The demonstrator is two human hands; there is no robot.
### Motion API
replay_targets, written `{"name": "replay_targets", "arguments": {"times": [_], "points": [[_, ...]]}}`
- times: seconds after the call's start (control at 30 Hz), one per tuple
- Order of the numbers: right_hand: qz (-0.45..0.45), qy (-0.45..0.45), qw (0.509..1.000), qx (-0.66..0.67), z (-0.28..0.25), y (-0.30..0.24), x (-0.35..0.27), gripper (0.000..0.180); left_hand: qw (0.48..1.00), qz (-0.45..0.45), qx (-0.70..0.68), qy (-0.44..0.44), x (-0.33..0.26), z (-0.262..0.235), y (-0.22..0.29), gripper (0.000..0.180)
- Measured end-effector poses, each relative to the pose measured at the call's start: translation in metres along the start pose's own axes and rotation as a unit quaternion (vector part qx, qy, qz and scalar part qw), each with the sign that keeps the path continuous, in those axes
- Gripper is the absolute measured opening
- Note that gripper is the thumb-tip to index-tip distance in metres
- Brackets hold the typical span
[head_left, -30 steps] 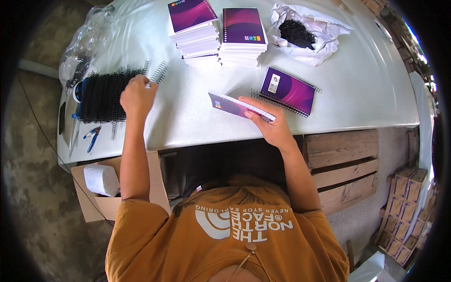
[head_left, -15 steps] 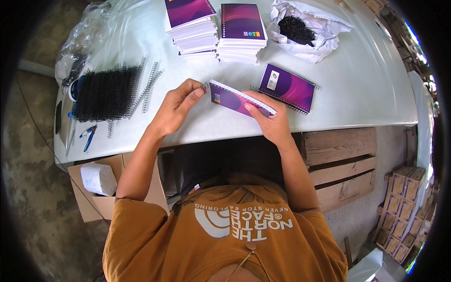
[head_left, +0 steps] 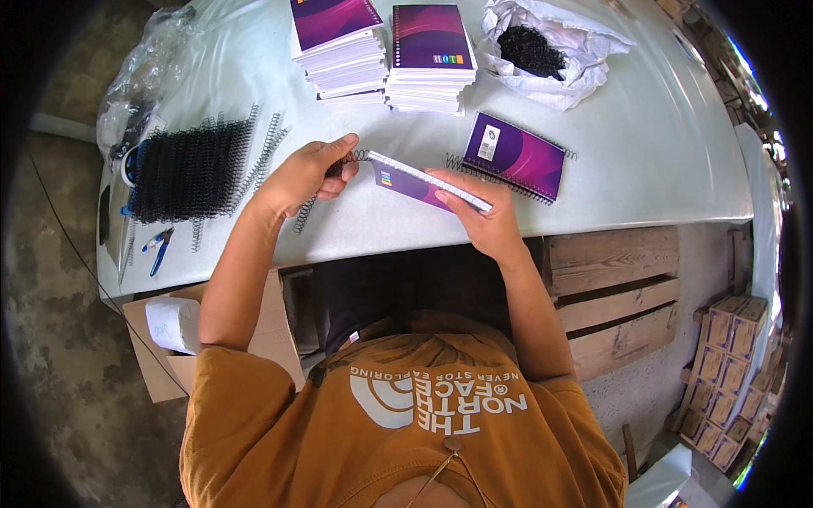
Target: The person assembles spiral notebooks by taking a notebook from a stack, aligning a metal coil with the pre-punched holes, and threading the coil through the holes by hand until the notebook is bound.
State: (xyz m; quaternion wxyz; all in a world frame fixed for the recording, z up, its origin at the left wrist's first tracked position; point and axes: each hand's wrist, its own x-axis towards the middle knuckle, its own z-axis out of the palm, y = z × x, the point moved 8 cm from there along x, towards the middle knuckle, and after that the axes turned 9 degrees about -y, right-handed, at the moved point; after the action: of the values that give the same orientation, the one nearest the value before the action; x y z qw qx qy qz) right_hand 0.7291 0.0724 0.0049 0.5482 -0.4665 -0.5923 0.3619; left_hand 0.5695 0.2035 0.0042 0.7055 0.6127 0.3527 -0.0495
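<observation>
Our hands stand apart above a smooth, pale-covered table [head_left: 669, 161]: the left hand [head_left: 306, 176] pinches a springy dark coil [head_left: 362, 156], its tip at the corner of a glossy purple notebook [head_left: 406, 184], while the right hand [head_left: 481, 210] clamps that notebook's other end, its white page edges tilted upward. Another spiral length [head_left: 304, 216] shows below our left hand; whether it is the same piece, we cannot tell. At left, bristling black coils [head_left: 182, 173] lie in a dense block near blue-handled pliers [head_left: 158, 250]. Beyond sit two thick paper stacks [head_left: 430, 91] topped with purple covers, a crumpled white sack [head_left: 593, 55] cradling a black tangle [head_left: 531, 51] and, nearer, a flat, spiral-edged second notebook [head_left: 521, 157].
</observation>
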Motion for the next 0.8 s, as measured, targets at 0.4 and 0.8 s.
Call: {"name": "replay_targets", "arguments": {"times": [0.4,0.8], "points": [[0.002,-0.001,0.999,-0.034,0.009,-0.006,-0.005,0.024,0.730,0.257,0.613,0.161,-0.044,0.038,0.072,0.054],[-0.126,0.001,0.988,-0.086,0.051,-0.026,-0.019,0.038,0.543,0.364,0.634,0.413,-0.078,0.055,0.011,0.103]]}}
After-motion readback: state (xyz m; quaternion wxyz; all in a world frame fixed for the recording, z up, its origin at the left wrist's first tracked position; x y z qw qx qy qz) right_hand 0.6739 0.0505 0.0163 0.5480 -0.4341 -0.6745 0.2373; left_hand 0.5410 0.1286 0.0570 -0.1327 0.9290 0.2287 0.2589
